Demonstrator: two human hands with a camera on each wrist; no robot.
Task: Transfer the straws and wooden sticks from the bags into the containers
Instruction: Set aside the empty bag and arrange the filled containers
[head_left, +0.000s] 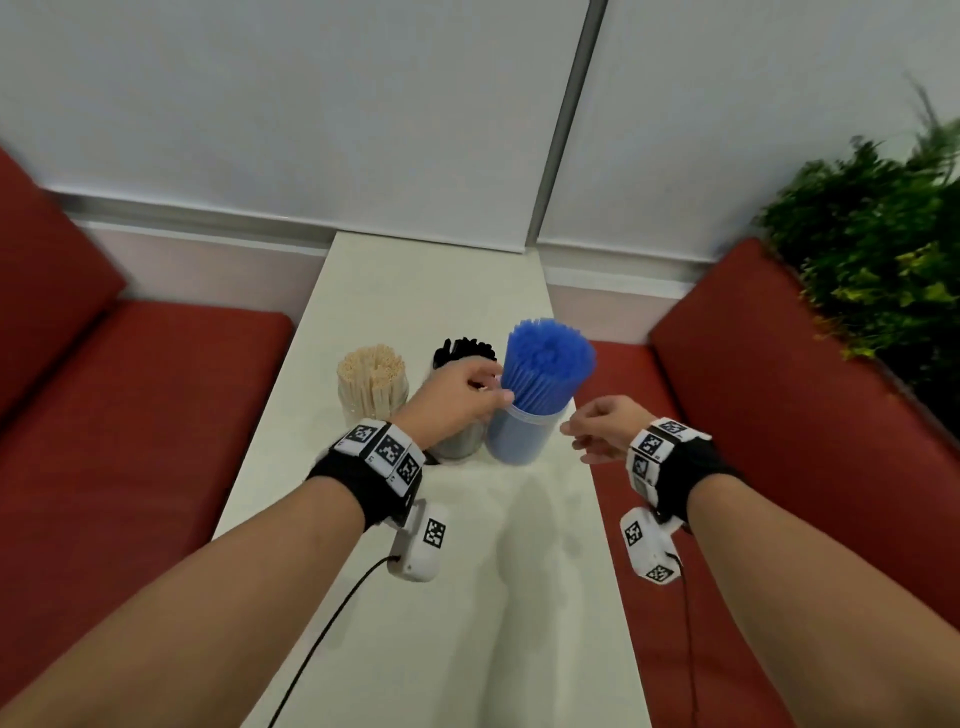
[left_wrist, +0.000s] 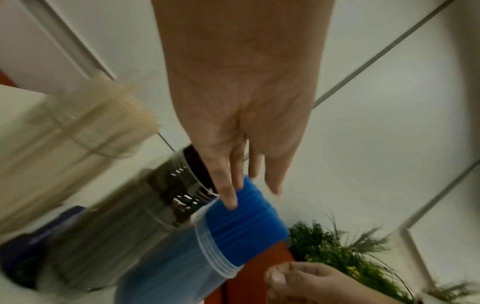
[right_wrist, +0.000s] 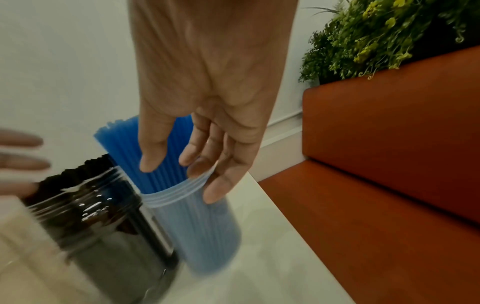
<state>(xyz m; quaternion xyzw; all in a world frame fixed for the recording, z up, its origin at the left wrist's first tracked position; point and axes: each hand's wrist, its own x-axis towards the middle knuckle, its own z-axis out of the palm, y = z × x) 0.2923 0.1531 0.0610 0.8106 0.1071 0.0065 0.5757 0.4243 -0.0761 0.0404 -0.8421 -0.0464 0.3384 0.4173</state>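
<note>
With all three clear plastic jars filled, namely pale wooden sticks (head_left: 371, 376), black straws (head_left: 464, 349) and blue straws (head_left: 545, 366), both hands are empty: left hand (head_left: 457, 397) fingers brush the blue bundle, right hand (head_left: 602, 428) hangs loose beside it; no bags visible, task seemingly complete.

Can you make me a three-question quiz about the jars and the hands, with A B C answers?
1. Where is the jar of blue straws? A far left of the row B far right of the row C on the red seat
2. How many jars stand on the table? A one B three C five
3. What is the right hand holding? A nothing B a black straw C a lid

Answers: B, it stands right of the black straws and wooden sticks; B, three show; A, its fingers hang loose.
</note>
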